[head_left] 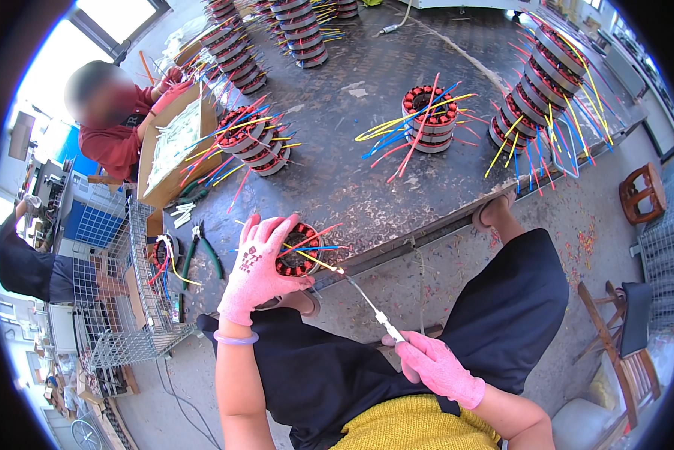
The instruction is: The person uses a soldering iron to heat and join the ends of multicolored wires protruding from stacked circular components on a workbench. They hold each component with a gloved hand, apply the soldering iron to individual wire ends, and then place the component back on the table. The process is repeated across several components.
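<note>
My left hand (258, 262), in a pink glove, grips a motor stator (313, 238) at the table's near edge. The stator is a ring with red-and-black windings, and red, blue and yellow wires stick out of it. My right hand (438, 367), also gloved in pink, is closed round a slim white-handled tool (388, 326) with a thin metal rod. The rod points up and left at the stator's wires. A small bright yellow-orange glow shows where rod and wire ends come together; whether they touch I cannot tell.
Wired stators stand stacked on the dark table (337, 142), including a leaning stack (539, 82). Green-handled pliers (200, 251) and another stator (162, 253) lie at left, near a wire basket (157, 300). A co-worker (112, 139) sits behind a cardboard box (176, 150) of white pieces. A wooden stool (643, 193) stands right.
</note>
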`<action>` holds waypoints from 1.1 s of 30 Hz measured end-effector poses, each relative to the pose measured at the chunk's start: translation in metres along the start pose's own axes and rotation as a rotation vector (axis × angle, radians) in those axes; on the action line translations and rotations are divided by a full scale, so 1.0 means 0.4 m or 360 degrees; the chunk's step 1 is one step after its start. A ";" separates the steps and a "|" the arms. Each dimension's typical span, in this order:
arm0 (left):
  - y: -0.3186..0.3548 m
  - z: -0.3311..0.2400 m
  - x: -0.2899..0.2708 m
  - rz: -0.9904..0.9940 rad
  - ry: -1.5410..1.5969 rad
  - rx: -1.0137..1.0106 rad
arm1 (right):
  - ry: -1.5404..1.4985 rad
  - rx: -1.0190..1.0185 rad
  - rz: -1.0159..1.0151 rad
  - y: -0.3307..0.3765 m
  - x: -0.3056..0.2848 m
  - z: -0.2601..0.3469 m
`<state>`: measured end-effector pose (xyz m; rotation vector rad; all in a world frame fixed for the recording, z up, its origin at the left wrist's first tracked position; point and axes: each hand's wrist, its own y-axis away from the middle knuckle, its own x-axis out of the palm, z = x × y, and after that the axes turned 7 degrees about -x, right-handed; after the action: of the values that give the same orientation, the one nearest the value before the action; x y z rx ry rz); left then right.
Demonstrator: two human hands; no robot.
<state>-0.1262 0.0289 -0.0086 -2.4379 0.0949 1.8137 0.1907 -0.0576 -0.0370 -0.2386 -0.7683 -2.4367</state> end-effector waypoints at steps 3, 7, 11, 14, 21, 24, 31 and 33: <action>0.000 0.003 0.001 0.0029 0.0015 -0.0019 | 0.0014 -0.0021 -0.0006 0.000 0.001 -0.003; 0.000 0.005 0.002 0.0032 0.0012 -0.0024 | 0.0012 -0.0014 -0.0016 0.001 0.002 0.001; 0.000 0.002 0.001 0.0038 0.0008 -0.0029 | 0.0014 0.0005 -0.0007 0.005 0.002 0.014; 0.000 0.006 0.002 0.0041 0.0014 -0.0028 | 0.0029 -0.0026 0.0000 0.003 0.000 0.004; -0.002 0.001 0.001 0.0056 0.0014 -0.0041 | 0.0017 -0.0026 -0.0018 0.003 0.002 0.004; 0.000 0.000 -0.001 0.0060 0.0012 -0.0048 | 0.0007 -0.0035 -0.0014 0.003 0.000 -0.001; -0.003 0.004 0.001 -0.0026 0.0017 0.0025 | -0.0145 -0.0035 -0.0068 0.009 -0.004 0.008; 0.007 0.011 -0.005 -0.0020 0.0074 0.0033 | -0.0253 -0.0011 -0.0110 0.013 -0.002 0.021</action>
<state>-0.1312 0.0266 -0.0080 -2.4612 0.1014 1.7427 0.1943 -0.0558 -0.0280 -0.4188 -0.8496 -2.5083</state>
